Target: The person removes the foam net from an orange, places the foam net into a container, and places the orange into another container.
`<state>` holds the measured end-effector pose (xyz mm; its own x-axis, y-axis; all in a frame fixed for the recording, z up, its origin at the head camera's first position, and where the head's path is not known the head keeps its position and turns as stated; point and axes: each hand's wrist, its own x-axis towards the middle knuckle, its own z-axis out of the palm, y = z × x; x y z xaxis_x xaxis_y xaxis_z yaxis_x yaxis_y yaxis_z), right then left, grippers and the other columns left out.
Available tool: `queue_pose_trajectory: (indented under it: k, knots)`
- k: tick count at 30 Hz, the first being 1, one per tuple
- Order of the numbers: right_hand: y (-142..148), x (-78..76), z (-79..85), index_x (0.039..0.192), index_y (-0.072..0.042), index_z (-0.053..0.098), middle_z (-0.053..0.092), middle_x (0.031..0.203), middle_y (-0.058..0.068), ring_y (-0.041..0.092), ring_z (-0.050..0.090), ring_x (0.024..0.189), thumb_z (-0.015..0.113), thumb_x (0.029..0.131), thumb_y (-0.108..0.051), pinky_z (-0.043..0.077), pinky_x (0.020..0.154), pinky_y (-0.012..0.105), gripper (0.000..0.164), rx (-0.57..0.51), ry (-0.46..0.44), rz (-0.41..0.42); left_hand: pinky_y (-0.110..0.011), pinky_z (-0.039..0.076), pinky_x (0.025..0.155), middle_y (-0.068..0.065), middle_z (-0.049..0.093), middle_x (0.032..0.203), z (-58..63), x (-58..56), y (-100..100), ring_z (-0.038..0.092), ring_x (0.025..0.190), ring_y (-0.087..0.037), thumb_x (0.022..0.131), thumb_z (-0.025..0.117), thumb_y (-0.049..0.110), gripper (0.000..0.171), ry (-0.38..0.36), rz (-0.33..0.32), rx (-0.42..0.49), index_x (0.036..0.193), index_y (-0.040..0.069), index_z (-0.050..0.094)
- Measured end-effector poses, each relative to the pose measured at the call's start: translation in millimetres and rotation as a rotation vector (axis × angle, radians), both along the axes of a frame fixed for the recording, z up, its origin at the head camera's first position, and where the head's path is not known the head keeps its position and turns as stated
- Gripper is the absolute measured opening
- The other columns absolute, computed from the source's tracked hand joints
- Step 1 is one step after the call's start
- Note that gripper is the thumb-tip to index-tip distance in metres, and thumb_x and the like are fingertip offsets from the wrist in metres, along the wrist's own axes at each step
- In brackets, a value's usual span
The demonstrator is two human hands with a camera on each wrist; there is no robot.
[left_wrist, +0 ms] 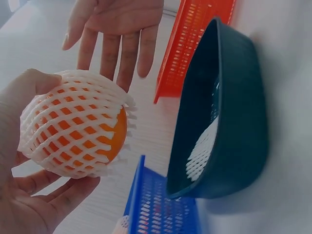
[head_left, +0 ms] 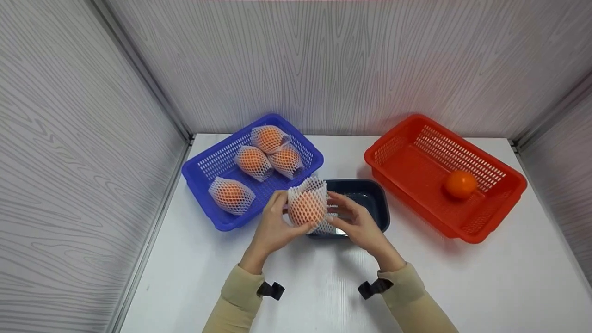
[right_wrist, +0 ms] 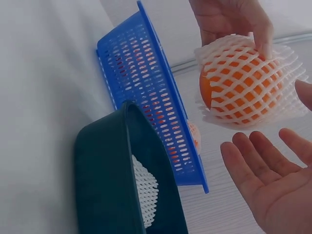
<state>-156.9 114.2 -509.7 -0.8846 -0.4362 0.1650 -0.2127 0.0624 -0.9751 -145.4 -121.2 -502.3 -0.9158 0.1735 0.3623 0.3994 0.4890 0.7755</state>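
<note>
An orange in a white foam net sleeve (head_left: 307,209) is held up over the front of the table by my left hand (head_left: 272,226), thumb on one side and fingers on the other. At one end of the sleeve a bare patch of orange peel (left_wrist: 118,134) shows in the left wrist view. Close to the sleeve's right side is my right hand (head_left: 360,227), its fingers spread and loosely bent, gripping nothing. Below the hands stands a dark teal tray (head_left: 382,203). Inside it lies a loose white foam net (right_wrist: 145,190), seen in both wrist views.
A blue basket (head_left: 203,210) at the left holds several oranges in foam nets (head_left: 253,162). To the right, a red basket (head_left: 397,185) contains one bare orange (head_left: 460,184). Grey wood-grain panels (head_left: 296,69) enclose the white table (head_left: 314,296) at the back and sides.
</note>
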Motion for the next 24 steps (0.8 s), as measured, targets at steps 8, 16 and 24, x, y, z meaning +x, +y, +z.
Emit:
queue_pose_trajectory:
  k: [8, 16, 24]
  knots:
    - [13, 12.3, -14.7, 0.143, 0.0, 0.046, 0.05, 0.14, 0.016, 0.033, 0.051, 0.125, 0.074, 0.089, -0.015, 0.046, 0.098, 0.046, 0.062, 0.047, -0.078, -0.023, -0.039, 0.049, 0.095, -0.003, 0.042, 0.126, -16.6, 14.9, 17, 0.048, 0.115, -0.018, 0.072, 0.086, 0.044, 0.084, -0.178, -0.135, -0.015, 0.139, 0.011, 0.048]
    - [30, 29.8, -28.7, 0.139, 0.004, 0.048, 0.055, 0.132, 0.02, 0.036, 0.057, 0.117, 0.083, 0.08, -0.019, 0.048, 0.094, 0.048, 0.072, 0.12, -0.139, -0.059, -0.039, 0.052, 0.092, -0.003, 0.047, 0.124, -29.8, 22.6, 18, 0.052, 0.117, -0.021, 0.078, 0.084, 0.013, 0.068, -0.3, -0.321, 0.077, 0.138, 0.009, 0.051]
    - [40, 42.2, -41.8, 0.134, 0.006, 0.051, 0.057, 0.127, 0.021, 0.037, 0.058, 0.113, 0.084, 0.078, -0.013, 0.051, 0.091, 0.042, 0.067, 0.101, -0.202, -0.033, -0.042, 0.054, 0.086, -0.004, 0.051, 0.124, -42.1, 27.8, 19, 0.057, 0.105, -0.023, 0.077, 0.085, 0.011, 0.066, -0.353, -0.382, 0.084, 0.135, 0.011, 0.054]
